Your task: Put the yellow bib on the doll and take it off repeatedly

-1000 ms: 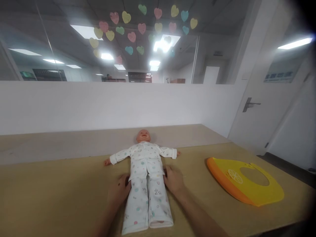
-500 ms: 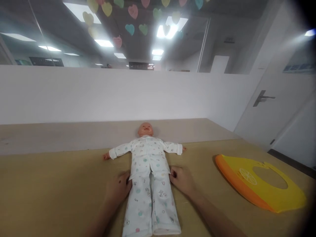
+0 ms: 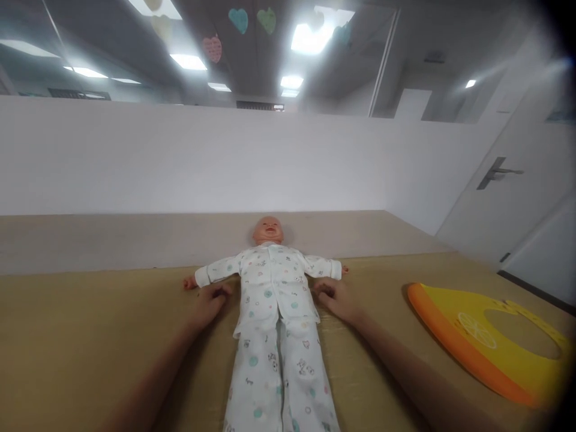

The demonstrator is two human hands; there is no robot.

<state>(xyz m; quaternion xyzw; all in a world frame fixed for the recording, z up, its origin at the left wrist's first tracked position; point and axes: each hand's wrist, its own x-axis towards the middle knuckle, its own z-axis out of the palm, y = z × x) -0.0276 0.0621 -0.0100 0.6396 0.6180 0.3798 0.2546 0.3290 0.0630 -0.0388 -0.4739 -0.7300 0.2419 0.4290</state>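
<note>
A baby doll (image 3: 272, 281) in white printed pyjamas lies on its back on the wooden table (image 3: 90, 336), head away from me and arms spread. My left hand (image 3: 207, 302) rests on the table just under the doll's left-side sleeve, fingers curled against the cloth. My right hand (image 3: 336, 297) lies beside the doll's other armpit, fingers bent and touching the shirt's edge. Neither hand clearly grips the cloth.
A yellow and orange silicone bib (image 3: 490, 339) lies flat on the table at the right. A white partition wall (image 3: 180, 156) runs behind the table. A white door (image 3: 508, 198) with a lever handle stands at the right.
Both hands slid up from the doll's waist to beside its armpits. The camera tilted down and moved closer.
</note>
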